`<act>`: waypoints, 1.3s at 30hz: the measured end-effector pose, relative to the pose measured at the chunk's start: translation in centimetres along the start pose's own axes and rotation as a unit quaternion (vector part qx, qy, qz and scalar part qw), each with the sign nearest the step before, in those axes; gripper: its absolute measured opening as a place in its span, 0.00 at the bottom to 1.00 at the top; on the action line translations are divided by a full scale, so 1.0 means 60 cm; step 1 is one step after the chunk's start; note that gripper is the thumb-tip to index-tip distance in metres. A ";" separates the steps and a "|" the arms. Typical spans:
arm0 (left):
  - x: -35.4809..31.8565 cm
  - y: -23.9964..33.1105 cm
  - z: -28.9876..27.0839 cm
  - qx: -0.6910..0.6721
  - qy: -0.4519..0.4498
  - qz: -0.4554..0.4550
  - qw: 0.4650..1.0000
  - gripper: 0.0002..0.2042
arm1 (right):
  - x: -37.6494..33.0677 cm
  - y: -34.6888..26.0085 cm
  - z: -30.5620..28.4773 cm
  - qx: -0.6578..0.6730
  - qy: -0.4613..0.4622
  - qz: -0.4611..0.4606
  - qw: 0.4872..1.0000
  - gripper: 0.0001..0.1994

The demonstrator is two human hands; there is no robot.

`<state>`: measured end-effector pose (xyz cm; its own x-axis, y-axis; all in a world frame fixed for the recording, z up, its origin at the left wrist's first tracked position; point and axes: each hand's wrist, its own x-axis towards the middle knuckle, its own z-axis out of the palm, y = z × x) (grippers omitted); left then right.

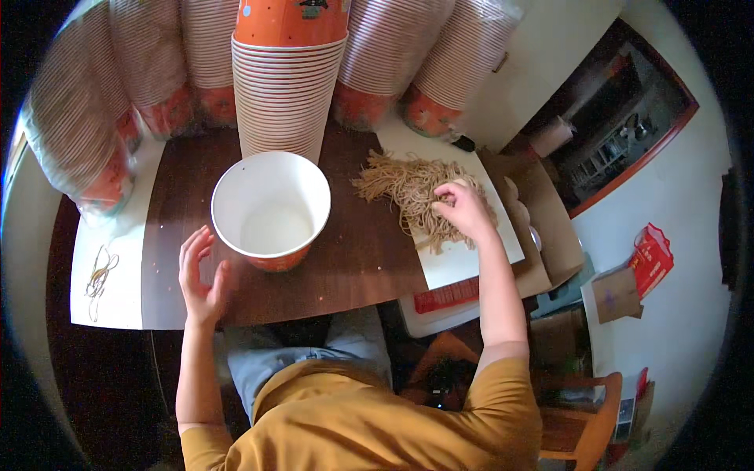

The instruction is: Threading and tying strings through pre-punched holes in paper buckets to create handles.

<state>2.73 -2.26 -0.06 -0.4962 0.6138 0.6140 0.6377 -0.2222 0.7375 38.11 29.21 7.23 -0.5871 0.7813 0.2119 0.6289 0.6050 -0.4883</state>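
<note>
Left hand is empty by the tub; string seems put close for right hand; can't tell its grip.

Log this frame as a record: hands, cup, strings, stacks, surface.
left hand: open, beside the cup; contact unclear
right hand: at the string pile, fingers curled; can't tell if a strand is held
cup: large, upright, white inside, orange outside
strings: tan pile on the right white end; a few loose strands on the left white end
stacks: one unwrapped behind the cup; wrapped ones on both sides
surface: table, dark brown middle
</note>
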 end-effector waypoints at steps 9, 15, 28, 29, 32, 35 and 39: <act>0.000 0.089 0.023 0.111 0.021 0.119 0.986 0.21 | 0.049 -0.003 0.020 -0.079 0.037 -0.101 0.991 0.02; -0.008 0.140 0.033 0.032 0.013 0.183 0.983 0.12 | 0.089 0.005 -0.050 0.320 0.046 0.060 0.944 0.03; 0.094 0.222 0.110 -0.284 -0.177 -0.112 0.936 0.15 | 0.067 -0.266 -0.157 0.603 -0.099 -0.057 0.790 0.06; 0.096 0.227 0.117 -0.334 -0.184 -0.144 0.913 0.19 | 0.054 -0.283 -0.141 0.601 -0.100 -0.057 0.791 0.06; 0.105 0.240 0.131 -0.381 -0.235 -0.187 0.874 0.28 | 0.018 -0.306 -0.098 0.631 -0.127 -0.031 0.765 0.07; 0.094 0.233 0.145 -0.433 -0.268 -0.217 0.833 0.30 | -0.002 -0.316 -0.055 0.671 -0.135 -0.020 0.729 0.07; 0.081 0.229 0.144 -0.424 -0.279 -0.257 0.822 0.18 | -0.012 -0.327 -0.031 0.682 -0.139 0.000 0.718 0.07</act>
<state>14.19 4.20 10.61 -0.0734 0.9912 0.1104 -0.3298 -0.1286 0.9352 27.12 17.07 18.28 -0.7848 0.6064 0.1278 -0.3453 -0.2566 -0.9028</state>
